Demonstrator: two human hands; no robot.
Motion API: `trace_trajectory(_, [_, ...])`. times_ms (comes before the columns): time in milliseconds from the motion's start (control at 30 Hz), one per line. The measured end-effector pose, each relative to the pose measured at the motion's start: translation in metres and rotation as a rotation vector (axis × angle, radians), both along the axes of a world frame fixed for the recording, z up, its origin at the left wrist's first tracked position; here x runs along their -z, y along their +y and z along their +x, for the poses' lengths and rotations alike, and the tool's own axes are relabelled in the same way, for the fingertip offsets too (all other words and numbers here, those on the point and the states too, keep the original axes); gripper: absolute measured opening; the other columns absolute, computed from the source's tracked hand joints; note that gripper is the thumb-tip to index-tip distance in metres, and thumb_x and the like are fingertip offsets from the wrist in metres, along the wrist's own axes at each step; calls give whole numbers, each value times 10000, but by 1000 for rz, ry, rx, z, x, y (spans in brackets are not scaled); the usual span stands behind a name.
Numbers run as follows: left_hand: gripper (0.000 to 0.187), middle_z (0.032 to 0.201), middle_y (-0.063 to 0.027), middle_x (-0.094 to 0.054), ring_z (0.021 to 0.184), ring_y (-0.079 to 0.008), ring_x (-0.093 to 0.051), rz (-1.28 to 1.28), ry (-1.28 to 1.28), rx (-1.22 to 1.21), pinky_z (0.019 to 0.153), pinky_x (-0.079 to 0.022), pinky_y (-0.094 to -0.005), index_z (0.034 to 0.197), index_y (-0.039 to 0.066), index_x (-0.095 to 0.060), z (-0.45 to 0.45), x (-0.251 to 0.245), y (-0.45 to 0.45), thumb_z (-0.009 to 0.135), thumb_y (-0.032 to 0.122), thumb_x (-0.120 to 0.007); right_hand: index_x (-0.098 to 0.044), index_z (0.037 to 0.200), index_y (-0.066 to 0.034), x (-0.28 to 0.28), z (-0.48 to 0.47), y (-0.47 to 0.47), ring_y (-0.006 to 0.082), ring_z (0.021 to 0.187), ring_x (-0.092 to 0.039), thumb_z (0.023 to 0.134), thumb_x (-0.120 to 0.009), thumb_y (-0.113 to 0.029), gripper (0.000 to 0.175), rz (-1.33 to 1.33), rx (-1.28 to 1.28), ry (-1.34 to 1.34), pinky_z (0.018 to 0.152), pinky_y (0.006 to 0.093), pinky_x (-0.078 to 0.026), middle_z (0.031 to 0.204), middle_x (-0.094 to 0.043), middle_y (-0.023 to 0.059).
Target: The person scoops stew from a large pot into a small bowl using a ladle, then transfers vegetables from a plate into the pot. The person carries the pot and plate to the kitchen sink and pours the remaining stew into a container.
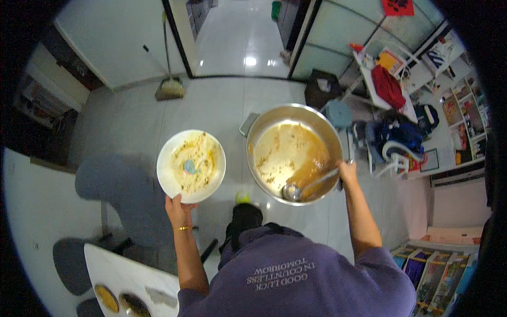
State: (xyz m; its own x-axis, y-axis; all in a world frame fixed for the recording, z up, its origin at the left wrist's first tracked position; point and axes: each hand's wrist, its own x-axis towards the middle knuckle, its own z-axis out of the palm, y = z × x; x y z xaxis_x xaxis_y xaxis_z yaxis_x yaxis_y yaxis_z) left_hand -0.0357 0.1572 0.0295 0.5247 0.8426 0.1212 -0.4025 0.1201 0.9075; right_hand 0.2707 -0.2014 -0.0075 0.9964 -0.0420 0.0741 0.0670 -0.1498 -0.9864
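Observation:
My left hand [180,208] grips the near rim of a white bowl [192,166] with brownish food remains and a blue-grey patch at its middle. To the right, my right hand [347,173] holds a large stainless-steel pot [273,146] by its right side, together with the handle of a metal ladle [292,192]. The ladle's bowl lies inside the pot at the near side, by a shallow pool of brown liquid [315,158] with bits of food. Both vessels are held above the tiled floor, apart from each other.
A marble-topped table [119,265] with dishes of food stands at the lower left, beside a grey chair [119,190]. A broom and dustpan [170,89] lean near the doorway [243,75]. At right are a cluttered desk [370,79], a blue-grey stool [337,113] and bags [400,132].

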Motion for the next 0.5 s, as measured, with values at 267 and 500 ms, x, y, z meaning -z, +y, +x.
trace_trajectory(267, [310, 864, -170, -557, 570, -213, -582, -37, -20, -35, 426, -513, -282, 1063, -25, -365, 7, -5, -13, 786, 96, -433, -543, 600, 41, -3, 10, 9, 169, 500, -478, 591, -549, -72, 113, 44, -63, 54, 456, 307, -369, 576, -530, 77])
trace_trajectory(500, [341, 917, -180, -541, 667, -232, -599, 39, -185, -71, 449, -540, -302, 1087, -27, -365, 10, -14, -46, 775, 91, -438, -536, 632, 41, -18, 39, 3, 197, 534, -499, 591, -574, -107, 158, 82, -130, -57, 524, 337, -403, 629, -552, 101])
